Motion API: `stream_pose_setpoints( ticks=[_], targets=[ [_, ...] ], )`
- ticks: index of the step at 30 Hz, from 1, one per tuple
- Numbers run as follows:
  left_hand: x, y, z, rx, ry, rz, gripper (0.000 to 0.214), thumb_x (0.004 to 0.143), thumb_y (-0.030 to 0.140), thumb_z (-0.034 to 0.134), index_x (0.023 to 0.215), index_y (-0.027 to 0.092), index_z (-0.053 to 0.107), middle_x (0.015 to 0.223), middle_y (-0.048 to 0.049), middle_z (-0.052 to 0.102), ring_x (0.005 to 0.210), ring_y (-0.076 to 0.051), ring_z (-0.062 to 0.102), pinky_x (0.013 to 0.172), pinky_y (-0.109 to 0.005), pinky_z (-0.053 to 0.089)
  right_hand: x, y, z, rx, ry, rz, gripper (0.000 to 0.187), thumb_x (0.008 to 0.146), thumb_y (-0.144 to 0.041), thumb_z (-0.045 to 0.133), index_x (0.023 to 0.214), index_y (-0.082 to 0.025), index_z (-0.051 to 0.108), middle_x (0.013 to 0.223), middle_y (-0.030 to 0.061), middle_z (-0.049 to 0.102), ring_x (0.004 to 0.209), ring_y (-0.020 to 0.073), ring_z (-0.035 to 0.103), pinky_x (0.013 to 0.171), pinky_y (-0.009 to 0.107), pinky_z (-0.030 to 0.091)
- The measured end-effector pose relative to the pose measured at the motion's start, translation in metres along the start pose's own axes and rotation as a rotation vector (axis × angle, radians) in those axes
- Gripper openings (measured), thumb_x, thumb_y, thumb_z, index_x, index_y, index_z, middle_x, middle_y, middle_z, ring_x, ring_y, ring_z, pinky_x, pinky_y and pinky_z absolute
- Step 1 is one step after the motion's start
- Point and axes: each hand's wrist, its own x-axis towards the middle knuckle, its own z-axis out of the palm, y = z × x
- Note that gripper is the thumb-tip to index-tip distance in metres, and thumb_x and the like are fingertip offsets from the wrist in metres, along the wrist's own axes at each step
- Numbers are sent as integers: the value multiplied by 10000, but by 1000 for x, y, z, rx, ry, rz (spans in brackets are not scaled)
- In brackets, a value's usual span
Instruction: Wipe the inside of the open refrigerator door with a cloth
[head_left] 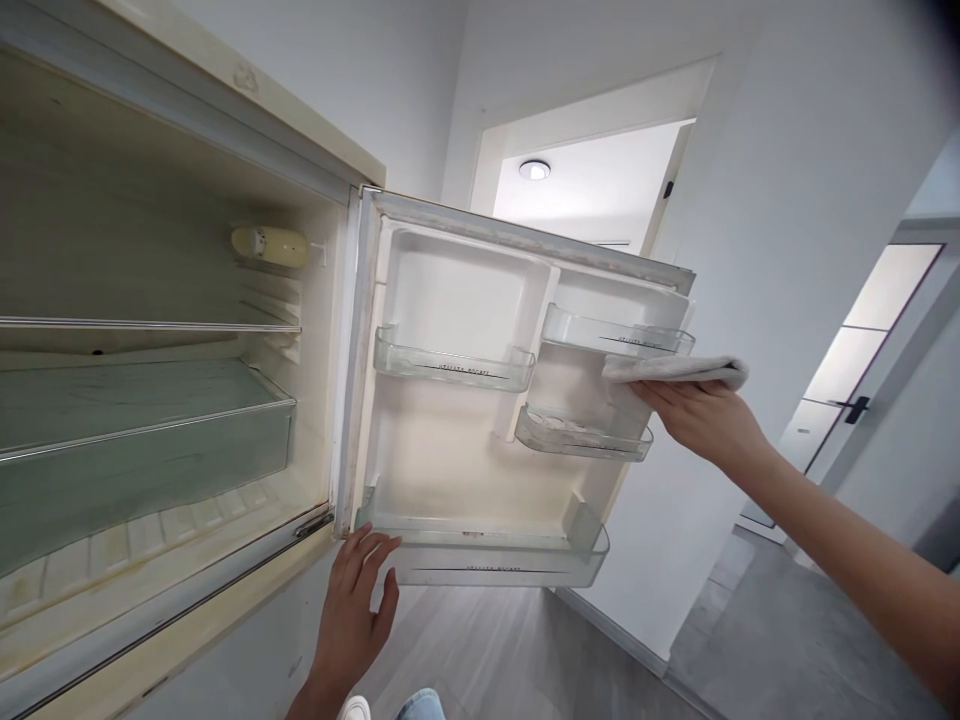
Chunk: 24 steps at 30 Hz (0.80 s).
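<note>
My right hand holds a folded white-grey cloth by the inner face of the open refrigerator door. The cloth lies just below the upper right door pocket and above the lower right pocket; the fingertips are partly hidden under it. At the door's lower hinge corner is my left hand, its fingers apart and curved, close to the left end of the long bottom door shelf. Whether those fingers touch it I cannot tell. A left door pocket sits higher up.
Left of the door stands the refrigerator interior with a glass shelf, a greenish drawer and a yellowish lamp cover. Behind the door are a white wall and a doorway. Grey floor and my feet show below.
</note>
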Motion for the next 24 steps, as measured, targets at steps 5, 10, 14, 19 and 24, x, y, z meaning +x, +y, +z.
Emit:
stream_pose_setpoints(
  ticks=[5,10,14,19,24],
  targets=[
    [-2,-1,0,-1,-4,0,410,884,151,500,1280,255,479,1189,-82,602,1325,-285,416,1012,-519,478,1,-10,2,-271,39,-105,535,860,-57,358,1356,-186,512,1174,94,691,1040,277,638,829,447,474],
    [-2,-2,-1,12,5,8,393,885,151,499,1267,247,487,1176,-84,604,1321,-288,416,1022,-539,465,27,-42,-4,-181,24,-119,632,861,-24,343,1453,-239,400,1304,96,616,1155,292,594,870,461,481],
    [-1,-1,-1,6,-2,-5,390,887,160,498,1265,256,493,1178,-74,610,1310,-281,433,994,-500,490,41,-70,-10,-44,54,-182,699,876,-47,358,1524,-275,227,1429,67,511,1303,282,484,1019,508,423],
    [-2,-1,-1,4,-5,-16,384,884,160,499,1256,253,497,1181,-77,608,1320,-287,420,994,-508,491,57,-92,-3,230,19,-108,673,909,-157,378,1540,-261,169,1507,47,412,1415,267,329,1110,511,392],
    [-1,-2,-4,5,-31,1,395,890,149,491,1272,250,477,1194,-83,597,1333,-272,403,994,-509,502,75,-98,7,520,-111,139,573,958,-292,325,1522,-257,233,1515,57,396,1377,277,394,1063,520,443]
  ],
)
